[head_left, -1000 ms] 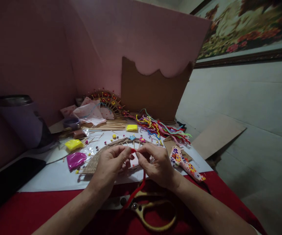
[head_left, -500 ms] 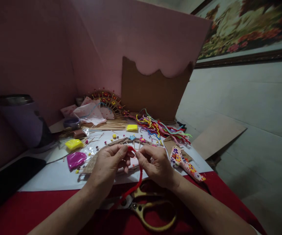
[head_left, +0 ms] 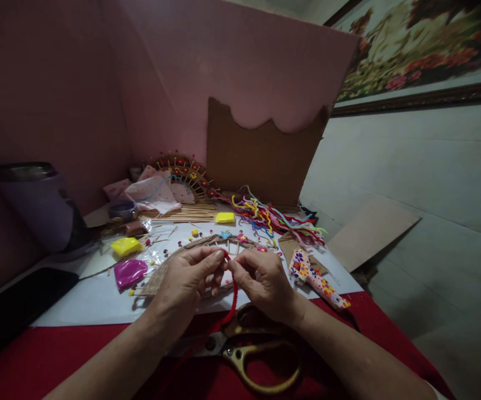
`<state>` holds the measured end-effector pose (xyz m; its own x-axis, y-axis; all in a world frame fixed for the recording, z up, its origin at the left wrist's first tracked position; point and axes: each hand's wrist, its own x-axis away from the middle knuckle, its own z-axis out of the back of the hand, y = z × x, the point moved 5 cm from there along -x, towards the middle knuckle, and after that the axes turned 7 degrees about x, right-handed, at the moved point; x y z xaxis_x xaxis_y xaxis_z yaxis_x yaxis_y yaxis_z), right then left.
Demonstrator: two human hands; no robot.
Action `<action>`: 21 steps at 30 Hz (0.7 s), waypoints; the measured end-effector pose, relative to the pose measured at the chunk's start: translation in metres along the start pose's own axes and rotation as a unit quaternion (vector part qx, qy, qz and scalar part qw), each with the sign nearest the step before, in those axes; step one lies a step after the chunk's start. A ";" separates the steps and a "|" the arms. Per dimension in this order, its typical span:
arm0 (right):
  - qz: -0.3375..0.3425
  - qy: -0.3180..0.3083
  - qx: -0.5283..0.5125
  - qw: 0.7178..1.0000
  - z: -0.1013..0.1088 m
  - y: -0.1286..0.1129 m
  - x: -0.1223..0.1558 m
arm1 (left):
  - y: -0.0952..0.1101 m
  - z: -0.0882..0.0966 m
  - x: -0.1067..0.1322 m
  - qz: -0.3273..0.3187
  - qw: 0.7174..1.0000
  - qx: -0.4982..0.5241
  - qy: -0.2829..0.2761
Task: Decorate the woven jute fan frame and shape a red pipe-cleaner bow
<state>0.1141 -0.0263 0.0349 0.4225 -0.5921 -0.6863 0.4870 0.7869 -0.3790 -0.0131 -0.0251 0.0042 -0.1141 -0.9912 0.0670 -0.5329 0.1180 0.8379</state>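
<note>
Left hand point(head_left: 186, 276) and right hand point(head_left: 267, 279) pinch a red pipe cleaner point(head_left: 234, 297). Likely light, pliable; best gripped near its tip.

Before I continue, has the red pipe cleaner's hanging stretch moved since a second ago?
Yes: the hanging stretch of the red pipe cleaner has shifted left against the scissors.

The head cam looks fwd & down from the near side of the table point(head_left: 56, 347) (quite close, approx. above), facing the pink panel point(head_left: 240, 61).
</note>
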 end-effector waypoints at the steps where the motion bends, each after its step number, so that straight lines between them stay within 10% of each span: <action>1: 0.003 -0.004 -0.002 1.000 0.000 0.000 0.000 | 0.001 0.000 0.000 -0.002 1.000 -0.001 0.004; 21: -0.114 -0.038 -0.119 0.986 -0.006 0.010 0.001 | 0.009 0.000 0.002 -0.065 0.997 -0.049 -0.011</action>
<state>0.1146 -0.0182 0.0267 0.3833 -0.7618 -0.5222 0.3869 0.6458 -0.6582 -0.0177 -0.0263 0.0118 -0.0684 -0.9960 -0.0573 -0.4605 -0.0195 0.8874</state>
